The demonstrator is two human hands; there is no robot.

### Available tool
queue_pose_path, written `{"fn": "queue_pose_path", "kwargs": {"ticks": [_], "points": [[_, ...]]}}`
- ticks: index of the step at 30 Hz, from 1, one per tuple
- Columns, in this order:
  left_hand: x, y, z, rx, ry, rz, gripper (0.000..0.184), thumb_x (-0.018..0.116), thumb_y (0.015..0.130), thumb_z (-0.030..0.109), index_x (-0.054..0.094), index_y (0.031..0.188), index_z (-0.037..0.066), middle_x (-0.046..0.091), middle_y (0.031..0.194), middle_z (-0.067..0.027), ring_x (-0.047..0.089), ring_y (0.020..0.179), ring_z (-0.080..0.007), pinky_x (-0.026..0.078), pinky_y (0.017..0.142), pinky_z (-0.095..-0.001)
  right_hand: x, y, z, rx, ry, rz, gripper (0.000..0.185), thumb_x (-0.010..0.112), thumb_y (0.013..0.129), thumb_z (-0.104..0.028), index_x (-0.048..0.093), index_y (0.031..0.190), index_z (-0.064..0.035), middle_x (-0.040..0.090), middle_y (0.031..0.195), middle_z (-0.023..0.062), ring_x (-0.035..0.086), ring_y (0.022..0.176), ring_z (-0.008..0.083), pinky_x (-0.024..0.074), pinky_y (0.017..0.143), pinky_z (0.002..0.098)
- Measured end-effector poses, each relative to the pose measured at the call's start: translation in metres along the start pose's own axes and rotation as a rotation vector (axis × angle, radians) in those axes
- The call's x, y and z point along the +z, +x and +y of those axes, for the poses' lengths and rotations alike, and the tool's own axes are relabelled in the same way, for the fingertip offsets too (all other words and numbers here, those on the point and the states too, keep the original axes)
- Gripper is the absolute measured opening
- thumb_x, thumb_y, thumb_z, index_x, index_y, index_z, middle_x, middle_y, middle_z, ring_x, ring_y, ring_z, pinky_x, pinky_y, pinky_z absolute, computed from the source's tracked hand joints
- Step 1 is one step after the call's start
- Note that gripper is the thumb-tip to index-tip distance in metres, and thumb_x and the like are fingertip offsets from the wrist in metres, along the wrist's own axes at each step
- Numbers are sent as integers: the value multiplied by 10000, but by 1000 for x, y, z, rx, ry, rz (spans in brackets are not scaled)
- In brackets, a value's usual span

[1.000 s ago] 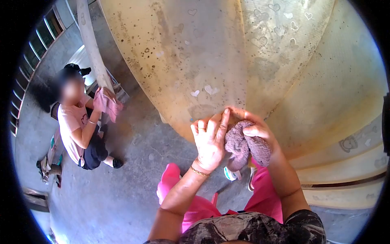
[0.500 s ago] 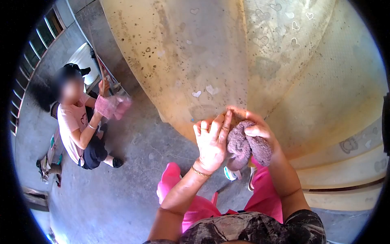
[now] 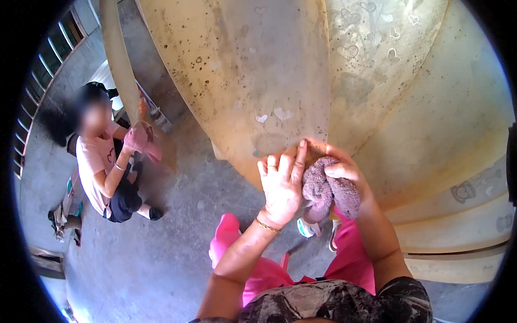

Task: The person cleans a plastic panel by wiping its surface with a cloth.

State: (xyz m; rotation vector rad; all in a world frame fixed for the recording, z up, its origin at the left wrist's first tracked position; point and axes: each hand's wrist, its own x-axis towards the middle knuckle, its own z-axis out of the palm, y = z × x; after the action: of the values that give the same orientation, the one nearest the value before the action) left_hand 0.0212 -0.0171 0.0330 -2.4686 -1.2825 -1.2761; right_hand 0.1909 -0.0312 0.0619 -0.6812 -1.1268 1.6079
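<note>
Step seemed to be handling lower edge of yellowed sheet (image 3: 274,64), which spread from eleven to four o'clock. Left hand (image 3: 282,188) half-curled, forefinger straight, fingertips at edge; pinching or not, could not tell. Right hand (image 3: 353,173) wrapped round bunched purple cloth (image 3: 344,196), at left hand's three o'clock. Next move seemingly called for steady left fingertips.

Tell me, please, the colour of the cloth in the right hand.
The cloth in the right hand is dull greyish purple, seen best in the head view.
</note>
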Motion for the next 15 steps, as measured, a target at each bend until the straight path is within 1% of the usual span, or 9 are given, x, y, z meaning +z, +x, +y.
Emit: {"fn": "queue_pose_path", "kwargs": {"ticks": [3, 5, 8, 10, 11, 12, 13, 14, 15], "points": [[1, -2, -1, 49, -37, 50, 655, 543, 754, 122, 466, 1399, 41, 548, 1087, -77, 465, 909, -250, 350, 846, -398, 1, 0, -1, 4, 6, 11, 650, 535, 780, -158, 427, 1383, 57, 552, 1315, 106, 557, 1114, 162, 423, 971, 308], [-2, 1, -1, 6, 18, -23, 664, 542, 755, 125, 451, 1406, 31, 548, 1063, -77, 465, 904, -251, 355, 840, -399, 6, -1, -3, 10, 35, 33, 655, 536, 775, -157, 426, 1384, 58, 553, 1312, 105, 559, 1108, 160, 426, 967, 307], [0, 0, -3, 26, 18, 8, 654, 540, 758, 128, 458, 1399, 28, 544, 1034, -75, 468, 898, -251, 358, 833, -398, 6, 2, -4, 18, 38, 25, 660, 535, 775, -156, 419, 1389, 55, 559, 1303, 104, 561, 1105, 159, 429, 962, 303], [2, -2, -2, 42, -2, 37, 653, 539, 759, 124, 457, 1399, 28, 540, 1021, -76, 470, 894, -252, 358, 833, -399, -4, 6, -2, -42, -79, -51, 658, 529, 775, -150, 417, 1389, 57, 561, 1301, 105, 569, 1094, 160, 435, 954, 300], [2, -2, -3, 60, -19, 61, 652, 539, 759, 120, 456, 1399, 28, 535, 1008, -78, 471, 890, -253, 358, 832, -400, -4, 5, 0, -41, -81, -54, 658, 529, 775, -150, 417, 1389, 57, 561, 1301, 105, 569, 1094, 160, 435, 954, 300], [0, 0, -2, 59, -17, 62, 652, 539, 759, 120, 456, 1399, 28, 535, 1008, -78, 471, 890, -253, 358, 832, -400, 0, 3, 0, -30, -35, 12, 656, 530, 773, -150, 418, 1385, 62, 567, 1290, 111, 574, 1084, 161, 440, 946, 300], [-5, 4, -1, 32, 6, 8, 649, 535, 755, 114, 463, 1395, 28, 540, 1028, -82, 475, 896, -253, 358, 839, -399, 4, 2, 1, -18, 13, 79, 655, 530, 772, -149, 420, 1380, 67, 573, 1279, 117, 580, 1074, 163, 446, 939, 300], [-7, 5, 0, 5, 29, -46, 647, 532, 751, 108, 470, 1390, 28, 544, 1048, -86, 478, 903, -252, 358, 845, -399, 6, 2, 0, -16, 17, 80, 655, 530, 772, -149, 420, 1380, 67, 573, 1279, 117, 580, 1074, 163, 446, 939, 300], [-6, 3, 1, 3, 29, -50, 647, 532, 751, 108, 470, 1390, 28, 544, 1048, -86, 478, 903, -252, 358, 845, -399, 8, 3, -1, -4, 43, 60, 656, 533, 769, -150, 422, 1376, 70, 578, 1268, 124, 584, 1064, 163, 449, 935, 299]]}}
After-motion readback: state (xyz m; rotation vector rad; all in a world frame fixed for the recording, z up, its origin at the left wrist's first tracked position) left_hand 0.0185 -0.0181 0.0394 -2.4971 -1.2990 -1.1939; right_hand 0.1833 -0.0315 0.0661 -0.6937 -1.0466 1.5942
